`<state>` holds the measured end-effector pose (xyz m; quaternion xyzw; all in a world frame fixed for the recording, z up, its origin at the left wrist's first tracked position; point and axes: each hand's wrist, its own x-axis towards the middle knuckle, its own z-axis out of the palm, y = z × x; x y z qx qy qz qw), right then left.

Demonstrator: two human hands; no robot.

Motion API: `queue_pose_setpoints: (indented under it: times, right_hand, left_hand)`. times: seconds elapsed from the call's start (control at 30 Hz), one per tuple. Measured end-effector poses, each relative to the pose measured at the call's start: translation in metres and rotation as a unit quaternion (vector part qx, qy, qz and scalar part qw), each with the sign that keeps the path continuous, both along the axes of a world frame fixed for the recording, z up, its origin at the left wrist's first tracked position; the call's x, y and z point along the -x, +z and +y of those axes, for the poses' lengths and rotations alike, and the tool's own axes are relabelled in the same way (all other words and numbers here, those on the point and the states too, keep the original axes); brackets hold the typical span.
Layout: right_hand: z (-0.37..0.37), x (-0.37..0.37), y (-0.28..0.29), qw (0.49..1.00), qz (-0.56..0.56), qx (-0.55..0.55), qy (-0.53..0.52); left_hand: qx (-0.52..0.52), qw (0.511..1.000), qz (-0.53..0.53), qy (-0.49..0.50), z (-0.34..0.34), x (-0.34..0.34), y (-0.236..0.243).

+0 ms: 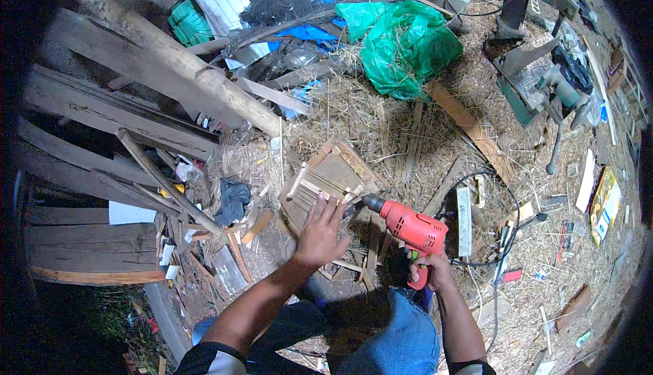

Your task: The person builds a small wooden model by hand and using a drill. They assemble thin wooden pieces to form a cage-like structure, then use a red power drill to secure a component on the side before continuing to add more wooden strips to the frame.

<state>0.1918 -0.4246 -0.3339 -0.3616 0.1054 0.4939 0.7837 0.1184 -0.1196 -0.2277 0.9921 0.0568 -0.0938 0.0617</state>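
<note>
In my right hand (435, 269) is a red power drill (416, 229), gripped by its handle, its black chuck pointing up and left. The chuck sits at the right side of a small wooden frame piece (326, 171) made of boards and slats. Whether the bit touches the wood is too small to tell. My left hand (321, 233) lies over the near part of that piece, fingers stretched out and resting on its slats. The palm hides part of the wood beneath it.
Straw and wood shavings cover the ground. A green plastic bag (411, 48) lies beyond the wooden piece, a loose plank (473, 133) to its right. A black cable (500, 259) curves right of the drill. Long boards and a pole (183, 62) lean at the left.
</note>
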Motion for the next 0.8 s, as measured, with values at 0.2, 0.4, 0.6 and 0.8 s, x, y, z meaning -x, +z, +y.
queue_pose_setpoints:
  times: [0.2,0.4,0.6,0.8]
  right_hand:
    - [0.003,0.003,-0.001,0.999,0.014,-0.012,-0.032]
    - [0.0,0.002,0.0,1.0,0.022,-0.008,-0.019]
    - [-0.002,0.006,-0.013,0.999,0.022,-0.022,-0.03]
    - [0.001,0.002,-0.002,0.998,0.041,-0.031,-0.033]
  left_hand:
    - [0.002,1.0,-0.005,0.001,0.001,0.001,-0.003]
    - [0.006,1.0,-0.011,0.001,0.001,0.0,-0.003]
    - [0.005,1.0,-0.014,-0.001,0.001,0.0,-0.003]
    - [0.004,1.0,-0.011,-0.001,0.003,0.003,-0.004]
